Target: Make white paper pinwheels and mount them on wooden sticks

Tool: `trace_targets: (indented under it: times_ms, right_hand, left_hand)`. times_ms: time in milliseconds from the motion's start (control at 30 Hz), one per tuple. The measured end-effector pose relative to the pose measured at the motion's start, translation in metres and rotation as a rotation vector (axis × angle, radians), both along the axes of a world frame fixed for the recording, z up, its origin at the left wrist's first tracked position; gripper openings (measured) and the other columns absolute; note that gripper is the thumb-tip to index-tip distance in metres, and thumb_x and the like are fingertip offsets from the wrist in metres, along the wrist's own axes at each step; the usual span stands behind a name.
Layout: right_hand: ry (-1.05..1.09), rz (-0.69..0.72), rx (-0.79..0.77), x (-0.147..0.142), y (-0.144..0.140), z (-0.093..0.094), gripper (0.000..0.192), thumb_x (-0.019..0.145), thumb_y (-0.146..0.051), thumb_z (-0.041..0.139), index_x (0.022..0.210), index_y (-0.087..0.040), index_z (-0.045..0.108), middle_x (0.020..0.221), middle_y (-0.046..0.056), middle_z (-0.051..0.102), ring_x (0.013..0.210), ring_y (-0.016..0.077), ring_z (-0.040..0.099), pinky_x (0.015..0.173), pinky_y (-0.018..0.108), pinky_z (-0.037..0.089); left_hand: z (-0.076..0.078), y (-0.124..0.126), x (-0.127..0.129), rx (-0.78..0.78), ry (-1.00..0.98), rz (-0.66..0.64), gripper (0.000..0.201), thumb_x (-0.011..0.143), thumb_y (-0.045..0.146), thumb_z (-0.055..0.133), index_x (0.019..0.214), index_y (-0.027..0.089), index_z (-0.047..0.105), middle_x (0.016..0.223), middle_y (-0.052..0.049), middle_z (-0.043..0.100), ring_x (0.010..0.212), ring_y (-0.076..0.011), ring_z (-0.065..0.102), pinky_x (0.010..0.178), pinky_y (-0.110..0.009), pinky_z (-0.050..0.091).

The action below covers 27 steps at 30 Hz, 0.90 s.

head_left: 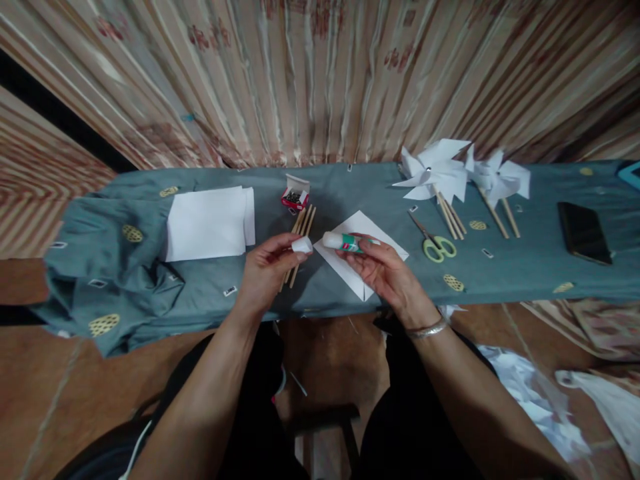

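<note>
Between thumb and fingers, my left hand (265, 270) grips a white glue stick cap (302, 245). A green and white glue stick (345, 242), uncapped and pointing left, lies in my right hand (385, 270). Cap and stick are a short gap apart. Beneath the right hand a white paper square (363, 223) is set cornerwise on the cloth, partly covered by the hand. Several thin wooden sticks (307, 223) lie close beside the left hand, running partly behind it. Just beyond them stands a small red box (295, 193) with its flap up and dark pins inside.
A stack of white paper (207, 223) lies at left on the green cloth (270, 180). Paper pinwheels (435, 170) on sticks, green-handled scissors (437, 245) and a dark phone (584, 232) are to the right. White paper scraps (530, 393) are on the floor. A curtain (310, 80) hangs behind.
</note>
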State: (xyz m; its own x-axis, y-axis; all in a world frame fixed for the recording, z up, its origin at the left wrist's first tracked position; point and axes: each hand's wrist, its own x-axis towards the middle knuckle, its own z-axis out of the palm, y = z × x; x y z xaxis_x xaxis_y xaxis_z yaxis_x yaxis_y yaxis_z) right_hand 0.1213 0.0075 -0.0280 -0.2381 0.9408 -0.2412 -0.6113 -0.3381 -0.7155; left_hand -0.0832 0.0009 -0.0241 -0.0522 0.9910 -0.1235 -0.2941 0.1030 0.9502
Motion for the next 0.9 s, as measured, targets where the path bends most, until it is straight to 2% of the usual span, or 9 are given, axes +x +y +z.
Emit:
trace_targets:
  times_ms: [167, 367, 700, 900]
  right_hand:
    - [-0.028, 0.049, -0.042, -0.0031, -0.0030, 0.0025, 0.029, 0.062, -0.026, 0.088, 0.085, -0.017, 0.074, 0.082, 0.002, 0.079, 0.076, 0.0145, 0.076, 0.076, 0.019, 0.061]
    - [-0.079, 0.043, -0.035, -0.0015, -0.0019, -0.0010, 0.031, 0.061, -0.029, 0.089, 0.086, -0.018, 0.073, 0.078, 0.001, 0.078, 0.069, 0.0123, 0.074, 0.069, 0.018, 0.060]
    - [-0.147, 0.042, 0.010, -0.0039, -0.0022, 0.0005, 0.033, 0.059, -0.030, 0.090, 0.085, -0.018, 0.073, 0.079, 0.000, 0.077, 0.067, 0.0108, 0.072, 0.066, 0.017, 0.059]
    - [-0.198, 0.047, 0.041, -0.0040, -0.0031, -0.0003, 0.033, 0.063, -0.031, 0.088, 0.089, -0.017, 0.072, 0.081, 0.001, 0.076, 0.068, 0.0111, 0.072, 0.066, 0.018, 0.060]
  left_hand:
    - [-0.0001, 0.0007, 0.0048, 0.000, -0.096, -0.048, 0.033, 0.055, 0.021, 0.087, 0.086, 0.021, 0.076, 0.086, 0.000, 0.076, 0.080, -0.0143, 0.069, 0.084, -0.029, 0.053]
    - [-0.0030, 0.0006, 0.0009, 0.010, -0.057, -0.070, 0.034, 0.055, 0.021, 0.088, 0.087, 0.022, 0.077, 0.087, -0.001, 0.076, 0.079, -0.0148, 0.068, 0.084, -0.031, 0.054]
    - [-0.0037, -0.0002, -0.0011, 0.011, 0.027, -0.066, 0.036, 0.054, 0.019, 0.089, 0.088, 0.025, 0.079, 0.087, 0.001, 0.077, 0.077, -0.0116, 0.067, 0.076, -0.023, 0.054]
    - [-0.0027, -0.0021, -0.0007, 0.028, 0.107, -0.058, 0.037, 0.054, 0.024, 0.089, 0.089, 0.023, 0.079, 0.091, -0.002, 0.077, 0.080, -0.0157, 0.069, 0.081, -0.031, 0.057]
